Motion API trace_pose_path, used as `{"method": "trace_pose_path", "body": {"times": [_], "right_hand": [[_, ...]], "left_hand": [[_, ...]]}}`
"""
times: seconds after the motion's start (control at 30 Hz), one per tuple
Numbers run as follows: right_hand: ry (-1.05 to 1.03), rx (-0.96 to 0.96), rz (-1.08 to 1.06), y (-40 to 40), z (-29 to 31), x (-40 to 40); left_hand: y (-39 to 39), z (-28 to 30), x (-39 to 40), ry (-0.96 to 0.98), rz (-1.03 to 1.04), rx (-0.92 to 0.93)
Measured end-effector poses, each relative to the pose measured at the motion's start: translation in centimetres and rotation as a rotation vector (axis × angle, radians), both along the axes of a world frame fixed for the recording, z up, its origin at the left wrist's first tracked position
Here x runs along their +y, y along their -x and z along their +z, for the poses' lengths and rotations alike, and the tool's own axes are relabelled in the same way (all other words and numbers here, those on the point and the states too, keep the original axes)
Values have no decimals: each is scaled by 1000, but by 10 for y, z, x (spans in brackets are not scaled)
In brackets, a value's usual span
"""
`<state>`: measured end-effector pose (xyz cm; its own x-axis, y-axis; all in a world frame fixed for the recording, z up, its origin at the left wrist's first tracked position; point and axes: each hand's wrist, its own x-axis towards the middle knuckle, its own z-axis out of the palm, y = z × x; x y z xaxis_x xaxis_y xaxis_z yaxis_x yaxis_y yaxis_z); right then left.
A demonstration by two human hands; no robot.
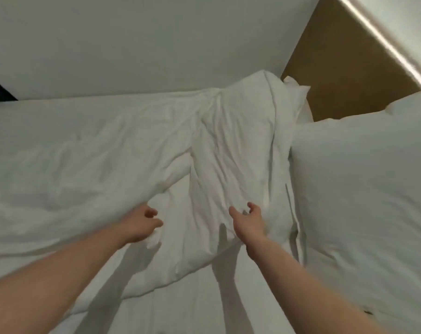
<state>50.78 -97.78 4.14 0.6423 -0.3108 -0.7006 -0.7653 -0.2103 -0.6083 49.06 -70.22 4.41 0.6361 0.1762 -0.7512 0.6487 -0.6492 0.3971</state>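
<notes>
A white sheet [180, 309] is seen spread beneath both forearms. A crumpled duvet [132, 145] is heaped under and ahead of the hands, its near edge lying on the sheet below the wrists. A large pillow [361, 189] is propped just right of the right hand [249, 221]; a smaller pillow [297, 92] is seen well beyond it, against a brown headboard [337, 68]. The left hand [142, 224] is curled at the duvet's edge; whether cloth is pinched cannot be told. The right hand is held over the duvet, fingers apart and loosely bent, nothing held.
</notes>
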Motion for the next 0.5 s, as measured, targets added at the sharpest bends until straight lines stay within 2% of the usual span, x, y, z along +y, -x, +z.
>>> {"method": "trace_pose_path", "body": {"times": [0.07,0.17,0.27,0.43,0.5], "right_hand": [[11,111,-84,46,-51,-3],[-27,239,-252,81,-101,-10],[-91,186,-416,70,-133,-20],[-207,42,-421,15,-157,-26],[-218,-17,-504,8,-167,-25]], "left_hand": [[68,-42,23,-8,77,191],[142,-86,44,-5,254,373],[175,-125,51,111,522,495],[161,-176,38,457,894,481],[157,-194,27,541,1061,372]]}}
